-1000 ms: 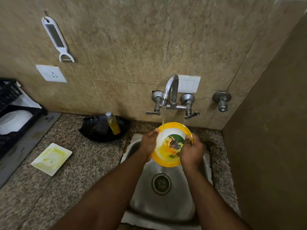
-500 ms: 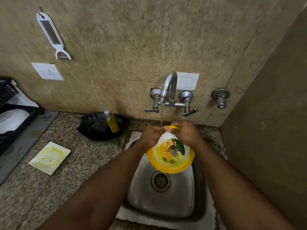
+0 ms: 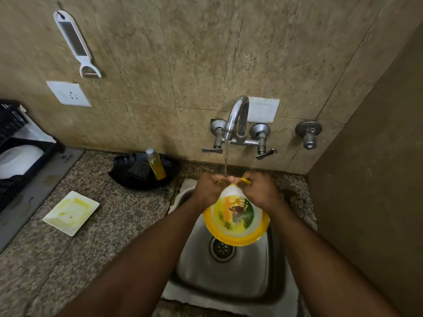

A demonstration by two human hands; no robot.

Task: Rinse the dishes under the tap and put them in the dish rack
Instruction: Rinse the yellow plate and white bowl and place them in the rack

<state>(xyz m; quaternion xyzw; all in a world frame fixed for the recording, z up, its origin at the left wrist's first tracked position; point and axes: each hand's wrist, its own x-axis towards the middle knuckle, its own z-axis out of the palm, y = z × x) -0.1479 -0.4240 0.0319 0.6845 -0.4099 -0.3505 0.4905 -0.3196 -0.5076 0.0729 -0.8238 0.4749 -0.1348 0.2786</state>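
Observation:
A round yellow-rimmed plate (image 3: 237, 219) with a coloured picture hangs tilted over the steel sink (image 3: 231, 273). My left hand (image 3: 209, 188) and my right hand (image 3: 258, 189) both grip its far rim, close together. Water runs from the tap (image 3: 237, 117) onto my fingers at that rim. A square white plate (image 3: 71, 212) smeared yellow-green lies on the counter to the left. The black dish rack (image 3: 13, 143) at the far left holds a white bowl (image 3: 18, 160).
A black dish (image 3: 128, 177) with a yellow soap bottle (image 3: 156, 164) and a scrubber sits behind the sink's left corner. A peeler (image 3: 75, 44) hangs on the tiled wall above a socket (image 3: 68, 93). A wall closes in on the right.
Both hands slid from the plate's sides up to its far rim. The plate tipped so that its lower edge now hangs toward me over the drain.

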